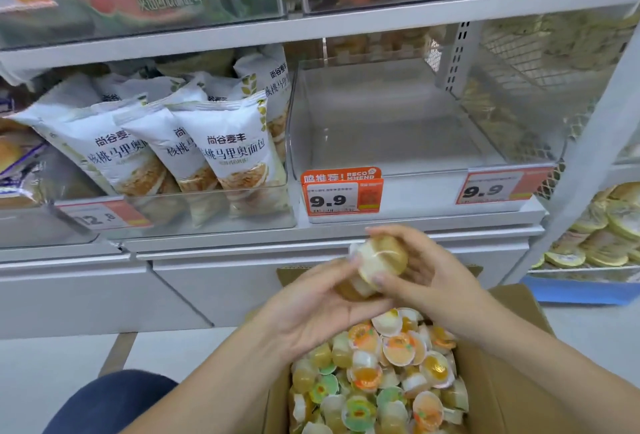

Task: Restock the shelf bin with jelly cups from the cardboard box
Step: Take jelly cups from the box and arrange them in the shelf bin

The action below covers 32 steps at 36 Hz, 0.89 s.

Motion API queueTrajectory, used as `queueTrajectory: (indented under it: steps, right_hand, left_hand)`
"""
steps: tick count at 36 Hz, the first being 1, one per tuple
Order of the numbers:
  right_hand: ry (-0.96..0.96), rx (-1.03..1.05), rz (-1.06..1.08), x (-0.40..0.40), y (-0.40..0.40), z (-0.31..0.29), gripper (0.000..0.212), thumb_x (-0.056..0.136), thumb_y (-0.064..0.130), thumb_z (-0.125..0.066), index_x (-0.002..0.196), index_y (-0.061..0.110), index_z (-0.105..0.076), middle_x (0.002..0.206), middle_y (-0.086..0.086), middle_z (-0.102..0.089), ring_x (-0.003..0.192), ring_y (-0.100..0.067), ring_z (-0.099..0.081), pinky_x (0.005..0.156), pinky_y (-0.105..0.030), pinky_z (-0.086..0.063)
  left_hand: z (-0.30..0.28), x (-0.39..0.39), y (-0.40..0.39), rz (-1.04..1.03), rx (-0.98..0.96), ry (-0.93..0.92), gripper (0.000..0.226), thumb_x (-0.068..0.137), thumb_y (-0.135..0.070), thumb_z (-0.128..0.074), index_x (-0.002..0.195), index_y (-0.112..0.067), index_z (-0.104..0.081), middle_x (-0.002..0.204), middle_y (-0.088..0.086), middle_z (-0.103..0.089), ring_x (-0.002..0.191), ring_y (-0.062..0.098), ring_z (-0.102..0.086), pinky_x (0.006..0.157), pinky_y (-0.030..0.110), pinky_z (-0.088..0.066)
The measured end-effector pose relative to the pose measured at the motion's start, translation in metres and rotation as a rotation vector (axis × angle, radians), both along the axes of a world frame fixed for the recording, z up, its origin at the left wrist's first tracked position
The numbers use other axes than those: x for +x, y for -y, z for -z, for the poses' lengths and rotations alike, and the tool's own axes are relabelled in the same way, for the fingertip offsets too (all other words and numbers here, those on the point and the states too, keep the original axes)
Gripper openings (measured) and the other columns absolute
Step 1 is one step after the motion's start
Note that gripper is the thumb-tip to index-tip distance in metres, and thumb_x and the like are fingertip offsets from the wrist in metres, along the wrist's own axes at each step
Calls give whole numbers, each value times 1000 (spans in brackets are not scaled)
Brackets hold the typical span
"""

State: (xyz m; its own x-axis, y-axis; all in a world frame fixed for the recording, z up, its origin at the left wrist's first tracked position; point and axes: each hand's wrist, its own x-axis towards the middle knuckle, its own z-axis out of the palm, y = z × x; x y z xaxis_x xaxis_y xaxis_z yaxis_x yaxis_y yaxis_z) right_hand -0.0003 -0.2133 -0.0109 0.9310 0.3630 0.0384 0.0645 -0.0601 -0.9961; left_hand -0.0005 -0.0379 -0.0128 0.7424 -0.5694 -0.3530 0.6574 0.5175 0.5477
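While both hands are raised above the cardboard box (512, 381), a small cluster of jelly cups (375, 265) is gripped between them: the left hand (311, 305) is cupped beneath, the right hand (426, 270) curled over. More cups (377, 378) are heaped inside the box. Beyond, the clear shelf bin (391, 142) is seen behind a 9.9 price tag (341, 194).

We see two bare forearms, no sleeves, no rings or watch on either hand (left (311, 305), right (429, 281)), and a dark blue trouser knee (114, 399).
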Motion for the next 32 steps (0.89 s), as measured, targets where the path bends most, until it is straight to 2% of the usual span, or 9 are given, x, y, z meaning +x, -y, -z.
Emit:
queueTrajectory:
  steps: [2, 4, 6, 9, 18, 24, 27, 29, 32]
  right_hand:
    - [9, 2, -8, 7, 5, -8, 50, 73, 21, -71, 121, 25, -56, 110, 9, -67, 105, -9, -64, 86, -19, -50]
    - [25, -70, -74, 12, 9, -12, 56, 72, 21, -73, 125, 27, -53, 112, 12, -65, 108, -7, -62, 89, -19, -50]
    - [32, -160, -129, 14, 10, -11, 65, 71, 21, -78, 129, 31, -48, 115, 16, -62, 112, -5, -59, 94, -21, -48]
    - [77, -244, -112, 15, 10, -6, 68, 72, 16, -82, 128, 35, -49, 120, 19, -58, 114, -5, -57, 97, -24, -47]
    - [115, -324, -97, 14, 11, 4, 60, 70, 23, -84, 121, 37, -55, 113, 18, -62, 107, -5, -59, 91, -27, -50]
    - [109, -364, -102, 13, 10, 4, 63, 63, 41, -84, 117, 43, -54, 115, 23, -59, 108, -4, -57, 89, -26, -49]
    - [137, -372, -38, 13, 8, 0, 60, 56, 51, -78, 112, 44, -57, 109, 21, -62, 101, -4, -60, 84, -25, -51]
    - [154, -340, 12, 12, 9, -6, 59, 54, 48, -82, 109, 43, -61, 106, 19, -64, 99, -4, -62, 82, -23, -51]
    - [218, -279, 155, 14, 14, -32, 56, 58, 25, -90, 107, 31, -65, 99, 16, -66, 88, 5, -61, 72, -9, -46]
  left_hand:
    - [-2, 6, -2, 19, -22, 44, 63, 61, -7, -87, 114, 11, -60, 119, 27, -59, 109, 36, -62, 96, 48, -48]
    - [-1, 10, -4, 16, 5, 49, 56, 56, -9, -90, 105, 8, -67, 113, 28, -62, 103, 35, -65, 90, 43, -54]
    - [0, 11, -4, 19, 45, 42, 48, 61, -14, -88, 102, 5, -71, 113, 29, -63, 100, 37, -66, 81, 38, -57]
    - [2, 12, -4, 32, 179, 53, 26, 74, -15, -70, 96, 0, -74, 107, 26, -67, 88, 33, -70, 71, 32, -59]
    - [7, 11, -1, 53, 288, 67, 21, 74, -18, -66, 86, -4, -77, 93, 20, -70, 74, 23, -72, 64, 26, -59]
    - [0, 10, 0, 99, 346, 52, 27, 69, -23, -77, 89, -6, -76, 99, 23, -69, 76, 29, -71, 71, 35, -60]
    - [-3, 11, 1, 118, 365, 52, 36, 71, -29, -70, 101, -9, -68, 97, 16, -71, 76, 25, -71, 71, 37, -60]
    - [-10, 13, 0, 150, 408, 101, 43, 75, -39, -65, 109, -14, -63, 100, 10, -72, 83, 22, -71, 70, 39, -60]
    - [-26, 24, -6, 69, 612, 355, 47, 85, -52, -57, 117, -18, -61, 112, 3, -70, 101, 19, -68, 72, 42, -59]
